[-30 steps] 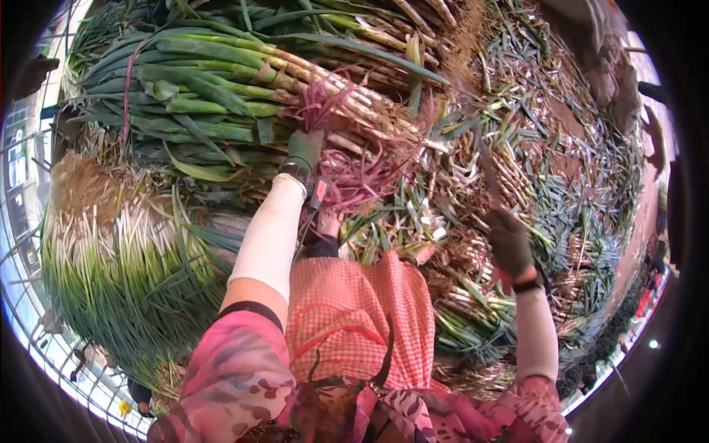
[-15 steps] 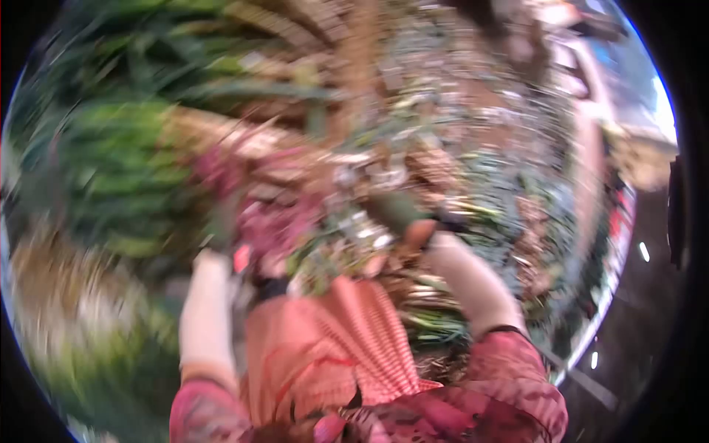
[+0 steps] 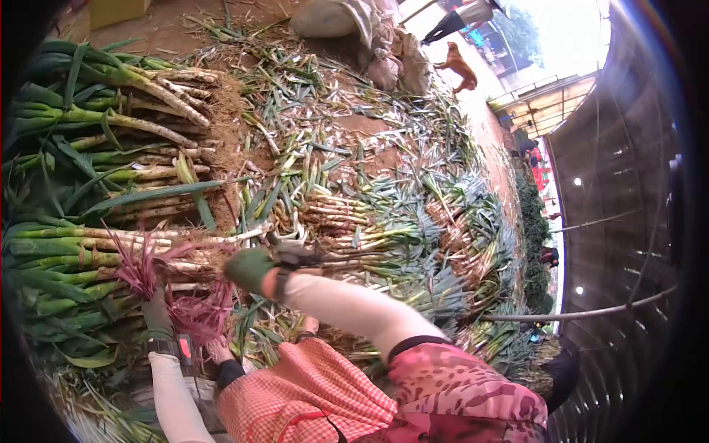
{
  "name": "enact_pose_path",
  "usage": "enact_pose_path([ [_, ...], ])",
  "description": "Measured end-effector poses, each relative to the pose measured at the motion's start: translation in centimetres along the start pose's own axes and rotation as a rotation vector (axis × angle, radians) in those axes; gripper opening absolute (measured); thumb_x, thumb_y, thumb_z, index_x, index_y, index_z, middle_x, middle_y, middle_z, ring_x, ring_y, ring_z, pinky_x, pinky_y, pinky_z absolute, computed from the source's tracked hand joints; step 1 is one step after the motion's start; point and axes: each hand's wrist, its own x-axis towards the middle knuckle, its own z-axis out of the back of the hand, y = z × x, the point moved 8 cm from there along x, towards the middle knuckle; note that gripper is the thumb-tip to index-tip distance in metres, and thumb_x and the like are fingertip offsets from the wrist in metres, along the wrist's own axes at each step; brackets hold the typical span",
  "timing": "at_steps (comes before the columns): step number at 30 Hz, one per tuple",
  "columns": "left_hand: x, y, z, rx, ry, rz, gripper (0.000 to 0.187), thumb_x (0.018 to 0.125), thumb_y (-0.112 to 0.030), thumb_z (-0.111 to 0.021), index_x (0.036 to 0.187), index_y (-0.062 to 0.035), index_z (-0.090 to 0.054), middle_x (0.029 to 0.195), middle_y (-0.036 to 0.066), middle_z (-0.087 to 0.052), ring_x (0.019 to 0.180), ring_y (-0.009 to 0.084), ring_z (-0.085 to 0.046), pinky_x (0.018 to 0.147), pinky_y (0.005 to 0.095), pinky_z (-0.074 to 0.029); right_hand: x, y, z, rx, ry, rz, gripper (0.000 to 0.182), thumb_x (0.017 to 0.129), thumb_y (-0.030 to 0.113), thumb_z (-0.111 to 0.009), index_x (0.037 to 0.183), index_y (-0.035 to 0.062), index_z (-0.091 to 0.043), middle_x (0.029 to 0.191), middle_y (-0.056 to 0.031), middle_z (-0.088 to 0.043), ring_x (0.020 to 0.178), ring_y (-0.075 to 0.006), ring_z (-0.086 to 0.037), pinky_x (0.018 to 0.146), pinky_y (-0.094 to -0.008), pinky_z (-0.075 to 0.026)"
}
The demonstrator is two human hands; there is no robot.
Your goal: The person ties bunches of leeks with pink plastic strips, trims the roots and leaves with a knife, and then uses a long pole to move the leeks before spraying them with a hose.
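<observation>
My left hand (image 3: 156,314), in a green glove, lies among the leeks (image 3: 81,262) at the left. Its fingers are closed on a bunch of pinkish-purple strips (image 3: 203,310) that fan out on both sides of it. Farther right, my right hand (image 3: 249,270), also in a green glove, is curled beside the leeks' roots. A dark object (image 3: 294,255) shows right beside that hand; I cannot tell what its fingers hold. Both forearms wear pale sleeves.
More thick leeks (image 3: 140,136) lie stacked at upper left, roots facing right. Cut leaves and smaller leek bundles (image 3: 336,214) cover the ground ahead. Full sacks (image 3: 399,63), a brown dog (image 3: 459,68) and a person (image 3: 473,13) are farther off. A pole (image 3: 583,316) crosses at right.
The view has swung to the right and is sharper now. My right hand has moved leftward to the leek roots, while my left stays by the pinkish-purple strips.
</observation>
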Motion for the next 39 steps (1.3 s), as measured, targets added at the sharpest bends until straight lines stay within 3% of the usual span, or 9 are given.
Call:
enact_pose_path([
  [5, -4.3, -2.1, -4.8, 1.244, 0.385, -0.505, 0.028, 0.088, -0.018, -0.051, 0.112, -0.0056, -0.059, 0.097, 0.014, -0.062, 0.094, 0.0286, -0.056, 0.088, 0.0339, -0.041, 9.7, 6.9, -4.1, 0.061, -0.039, 0.012, 0.016, 0.075, 0.020, -0.059, 0.083, 0.0133, -0.071, 0.083, -0.0080, -0.068, 0.078, -0.0266, -0.067, 0.061, -0.0428, -0.052],
  [9, -8.8, -2.4, 12.3, 0.125, -0.179, 0.153, 0.029, 0.092, -0.027, -0.050, 0.110, -0.0059, -0.060, 0.098, 0.000, -0.061, 0.092, 0.0171, -0.054, 0.080, 0.0332, -0.044, 5.6, 1.7, -1.0, -0.092, 0.044, 0.041, 0.013, 0.075, 0.019, -0.060, 0.075, 0.0126, -0.071, 0.073, -0.0083, -0.068, 0.068, -0.0257, -0.067, 0.055, -0.0430, -0.051],
  [10, -10.9, -3.8, 17.2, 0.071, -0.393, -0.125, 0.031, 0.093, -0.029, -0.049, 0.110, -0.0050, -0.059, 0.100, 0.001, -0.058, 0.088, 0.0169, -0.054, 0.075, 0.0327, -0.045, 3.5, -0.5, 0.0, -0.059, 0.127, 0.021, 0.011, 0.079, 0.013, -0.057, 0.081, 0.0121, -0.068, 0.080, -0.0123, -0.067, 0.072, -0.0300, -0.068, 0.056, -0.0407, -0.052],
  [16, -27.2, -21.0, 41.8, 1.001, -0.998, -0.377, 0.037, 0.094, -0.025, -0.046, 0.124, -0.0042, -0.049, 0.114, 0.008, -0.056, 0.098, 0.0211, -0.055, 0.083, 0.0352, -0.045, -10.0, -9.0, 7.0, 0.291, -0.048, 0.029, 0.023, 0.090, 0.019, -0.057, 0.107, 0.0032, -0.062, 0.093, -0.0085, -0.068, 0.066, -0.0208, -0.060, 0.057, -0.0348, -0.047],
  [20, -29.9, -31.2, 42.3, 1.946, -1.098, -0.377, 0.043, 0.095, -0.023, -0.043, 0.134, -0.0037, -0.043, 0.124, 0.012, -0.055, 0.105, 0.0240, -0.056, 0.089, 0.0368, -0.045, -7.7, -2.4, 8.0, 1.308, 0.135, -0.707, 0.018, 0.094, 0.015, -0.052, 0.109, 0.0078, -0.060, 0.059, 0.0097, -0.041, 0.046, 0.0027, -0.037, 0.038, -0.0164, -0.027],
  [24, -17.7, -26.3, 44.5, 1.763, -0.943, -0.610, 0.031, 0.092, -0.022, -0.055, 0.117, -0.0040, -0.059, 0.106, 0.014, -0.061, 0.087, 0.0246, -0.058, 0.077, 0.0379, -0.046, 1.0, 7.5, 9.1, 1.232, 0.308, -0.359, 0.010, 0.093, 0.017, -0.054, 0.097, 0.0089, -0.059, 0.060, 0.0070, -0.045, 0.046, -0.0020, -0.042, 0.038, -0.0179, -0.032],
  [26, -10.1, -29.0, 37.3, 0.710, -0.555, -0.416, 0.028, 0.089, -0.015, -0.059, 0.113, -0.0015, -0.059, 0.095, 0.007, -0.064, 0.086, 0.0172, -0.060, 0.075, 0.0323, -0.049, 5.2, 11.8, 9.5, 1.093, 0.303, -0.145, 0.016, 0.092, 0.017, -0.054, 0.097, 0.0034, -0.061, 0.062, 0.0004, -0.053, 0.053, -0.0081, -0.050, 0.048, -0.0257, -0.042],
  [33, 7.2, -32.1, 38.3, 1.239, -0.798, -0.479, 0.052, 0.078, -0.042, -0.065, 0.101, 0.0042, -0.061, 0.094, 0.025, -0.064, 0.086, 0.0384, -0.062, 0.076, 0.0412, -0.048, 13.2, 23.0, 13.4, 0.937, 0.568, -0.083, 0.020, 0.091, 0.018, -0.055, 0.103, 0.0037, -0.060, 0.066, 0.0001, -0.056, 0.051, -0.0067, -0.051, 0.044, -0.0215, -0.042],
  [39, 4.6, -34.0, 36.4, 0.539, -0.671, -0.391, 0.053, 0.081, -0.052, -0.059, 0.096, -0.0011, -0.065, 0.082, 0.031, -0.061, 0.079, 0.0411, -0.061, 0.071, 0.0437, -0.048, 24.6, 36.4, 11.8, -0.125, -0.136, 0.998, 0.019, 0.082, 0.017, -0.056, 0.085, 0.0014, -0.066, 0.074, -0.0150, -0.065, 0.066, -0.0328, -0.064, 0.061, -0.0397, -0.052],
])
